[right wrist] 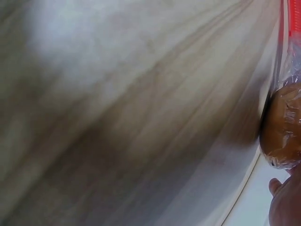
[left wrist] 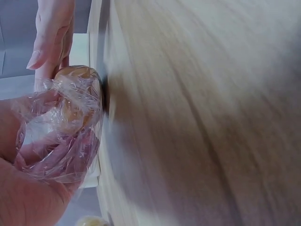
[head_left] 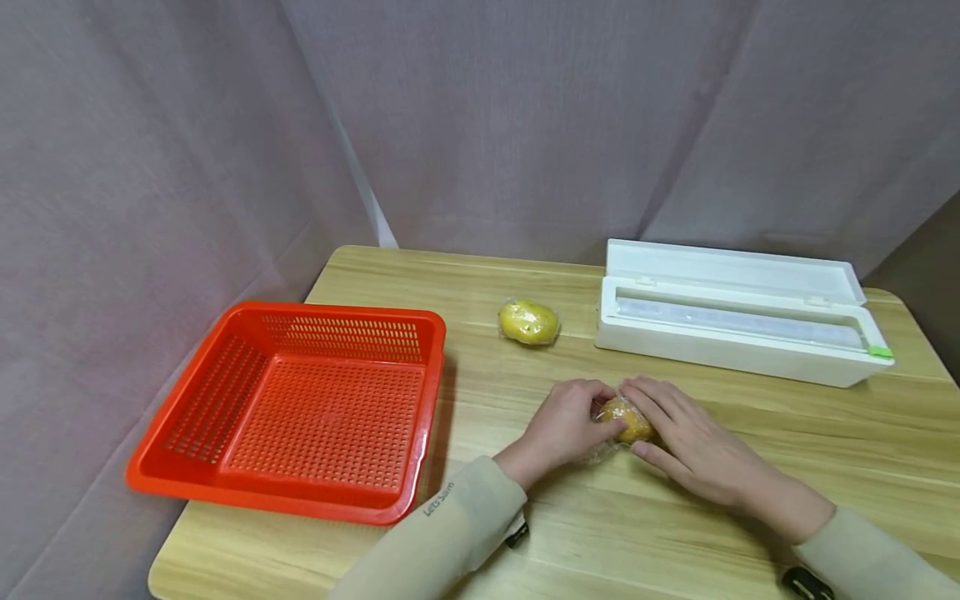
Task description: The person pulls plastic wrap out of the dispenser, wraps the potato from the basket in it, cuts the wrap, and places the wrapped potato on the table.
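Note:
An orange-yellow round fruit (head_left: pixel 628 419) in clear cling film sits on the wooden table between both hands. Loose, crumpled film (left wrist: pixel 61 136) spreads from its left side. The left hand (head_left: pixel 567 422) grips the fruit's left side and the film with thumb and curled fingers. On the other side, the right hand (head_left: pixel 693 446) rests nearly straight fingers against the fruit. In the right wrist view, film lies tight over the fruit (right wrist: pixel 284 125), which touches the tabletop. Behind the hands lies a yellow fruit (head_left: pixel 528 322), also wrapped in film.
A red plastic basket (head_left: pixel 431 400) with perforated sides stands at the left of the table (head_left: pixel 600 533). At the back right is a white cling film box (head_left: pixel 720 358), lid up, with a roll inside and a green slider (head_left: pixel 880 352) at its right end. Grey curtains hang behind.

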### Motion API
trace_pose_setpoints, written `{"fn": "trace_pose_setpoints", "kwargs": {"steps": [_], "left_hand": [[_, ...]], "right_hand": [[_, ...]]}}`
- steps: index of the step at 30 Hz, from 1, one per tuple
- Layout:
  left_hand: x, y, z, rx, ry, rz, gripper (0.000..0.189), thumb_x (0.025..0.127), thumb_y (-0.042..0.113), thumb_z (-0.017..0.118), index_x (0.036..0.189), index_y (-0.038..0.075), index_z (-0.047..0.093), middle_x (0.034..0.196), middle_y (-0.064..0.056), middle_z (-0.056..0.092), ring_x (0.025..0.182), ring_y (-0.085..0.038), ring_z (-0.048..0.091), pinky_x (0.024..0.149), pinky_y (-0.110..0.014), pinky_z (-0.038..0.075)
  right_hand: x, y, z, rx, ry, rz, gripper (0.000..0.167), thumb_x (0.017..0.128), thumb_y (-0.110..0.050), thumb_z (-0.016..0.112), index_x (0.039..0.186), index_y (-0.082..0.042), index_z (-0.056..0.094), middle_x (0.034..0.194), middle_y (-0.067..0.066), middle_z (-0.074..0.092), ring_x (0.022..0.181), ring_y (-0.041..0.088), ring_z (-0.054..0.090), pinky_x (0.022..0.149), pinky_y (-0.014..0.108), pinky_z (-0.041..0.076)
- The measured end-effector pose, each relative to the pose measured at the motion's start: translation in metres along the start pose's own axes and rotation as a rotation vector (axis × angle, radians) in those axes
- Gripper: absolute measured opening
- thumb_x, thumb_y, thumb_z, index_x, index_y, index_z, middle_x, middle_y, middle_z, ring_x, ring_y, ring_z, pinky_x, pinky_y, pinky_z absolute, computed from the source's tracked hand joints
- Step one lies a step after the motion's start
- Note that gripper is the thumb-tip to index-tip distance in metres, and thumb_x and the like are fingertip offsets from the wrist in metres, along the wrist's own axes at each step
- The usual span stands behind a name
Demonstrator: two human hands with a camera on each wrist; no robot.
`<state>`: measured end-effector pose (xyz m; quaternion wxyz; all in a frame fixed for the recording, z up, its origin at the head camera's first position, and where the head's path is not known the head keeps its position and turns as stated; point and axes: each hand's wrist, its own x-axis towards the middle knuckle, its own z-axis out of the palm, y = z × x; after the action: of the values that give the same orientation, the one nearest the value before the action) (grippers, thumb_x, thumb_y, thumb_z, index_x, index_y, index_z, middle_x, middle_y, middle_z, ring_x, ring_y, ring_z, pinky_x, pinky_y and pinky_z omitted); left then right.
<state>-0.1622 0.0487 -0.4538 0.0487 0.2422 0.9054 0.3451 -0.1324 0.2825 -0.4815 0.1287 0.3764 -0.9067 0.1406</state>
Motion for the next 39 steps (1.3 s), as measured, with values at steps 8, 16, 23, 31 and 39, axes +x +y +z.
{"fn": "trace_pose_setpoints", "kwargs": {"steps": [8,16,23,31,39], "left_hand": [[0.0,0.001,0.0,0.024,0.016,-0.03,0.037,0.095,0.035,0.084,0.124,0.014,0.076,0.106,0.006,0.074,0.091,-0.002,0.062,0.079,-0.014,0.05],[0.0,0.002,-0.005,0.149,0.087,0.028,0.042,0.094,0.034,0.085,0.13,0.015,0.074,0.124,0.001,0.073,0.111,-0.009,0.066,0.094,-0.022,0.053],[0.0,0.001,-0.005,0.371,0.188,0.127,0.04,0.093,0.037,0.085,0.128,0.022,0.074,0.137,0.003,0.066,0.135,-0.017,0.055,0.121,-0.038,0.038],[-0.005,0.002,-0.004,0.384,0.25,0.187,0.019,0.093,0.026,0.083,0.106,0.022,0.07,0.105,0.006,0.062,0.093,-0.008,0.058,0.079,-0.02,0.048],[-0.016,0.003,-0.002,0.218,0.174,0.187,0.017,0.098,0.023,0.07,0.112,0.015,0.075,0.101,0.004,0.072,0.082,-0.004,0.062,0.068,-0.015,0.049]], "right_hand": [[0.001,-0.003,-0.003,0.039,-0.022,0.032,0.074,0.104,-0.027,0.068,0.166,-0.004,0.035,0.166,0.02,0.039,0.15,0.041,0.037,0.127,0.019,0.001],[0.0,-0.006,-0.022,0.221,0.007,0.186,0.05,0.111,-0.012,0.052,0.161,-0.015,0.049,0.158,0.015,0.052,0.14,0.041,0.049,0.125,0.039,0.031],[0.008,0.002,-0.032,0.379,0.059,0.284,0.043,0.116,-0.008,0.032,0.136,-0.01,0.07,0.132,0.007,0.072,0.119,0.012,0.063,0.103,0.029,0.048],[0.007,0.006,-0.032,0.61,0.071,0.329,0.051,0.118,-0.01,0.022,0.126,0.0,0.072,0.119,0.009,0.076,0.096,0.01,0.07,0.089,0.02,0.054],[-0.001,0.003,-0.03,0.747,0.045,0.353,0.056,0.118,-0.012,0.017,0.128,0.009,0.068,0.115,-0.003,0.077,0.09,0.017,0.07,0.084,0.023,0.057]]}}
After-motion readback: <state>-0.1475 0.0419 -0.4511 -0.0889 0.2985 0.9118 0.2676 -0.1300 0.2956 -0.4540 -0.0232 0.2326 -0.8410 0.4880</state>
